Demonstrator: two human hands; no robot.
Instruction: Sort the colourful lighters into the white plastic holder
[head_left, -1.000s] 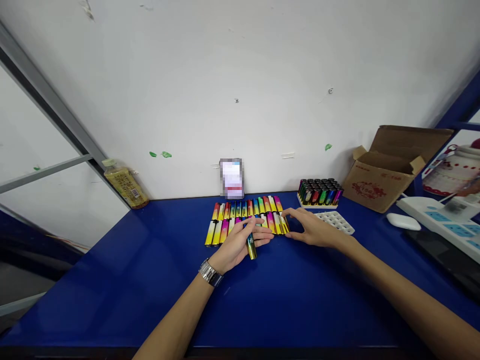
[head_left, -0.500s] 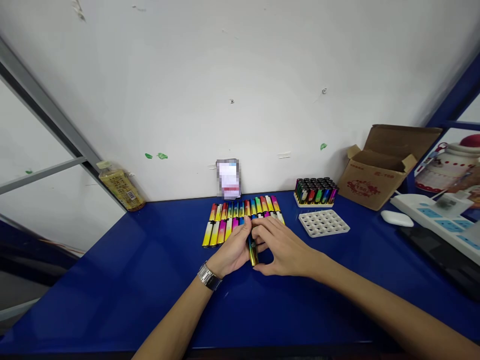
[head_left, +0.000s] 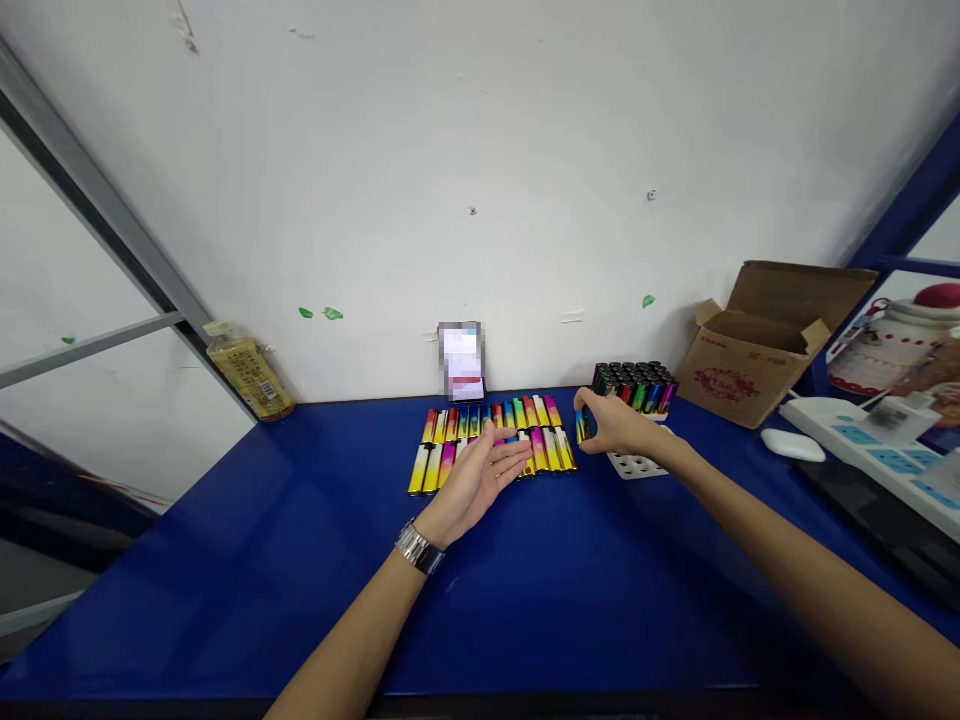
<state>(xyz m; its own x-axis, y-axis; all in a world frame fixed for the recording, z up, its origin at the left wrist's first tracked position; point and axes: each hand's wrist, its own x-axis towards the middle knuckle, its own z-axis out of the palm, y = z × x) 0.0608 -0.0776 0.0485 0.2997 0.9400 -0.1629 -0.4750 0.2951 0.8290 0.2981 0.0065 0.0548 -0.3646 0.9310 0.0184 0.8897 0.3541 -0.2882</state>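
Observation:
Two rows of colourful lighters (head_left: 495, 440) lie flat on the blue table (head_left: 300, 560). My left hand (head_left: 480, 480) hovers over the near row with fingers stretched out and holds nothing. My right hand (head_left: 611, 425) is closed on one lighter (head_left: 581, 425), held upright just left of the white tray (head_left: 637, 463) with empty holes. Behind it stands a second tray filled with upright lighters (head_left: 634, 385).
A drink bottle (head_left: 247, 372) leans at the back left. A small card (head_left: 460, 360) stands against the wall. An open cardboard box (head_left: 772, 345), a white mouse (head_left: 791, 442) and a power strip (head_left: 877, 460) sit at the right.
My right hand took the lighter from my left hand and carried it right, to the white tray. My left hand opened and stayed over the rows.

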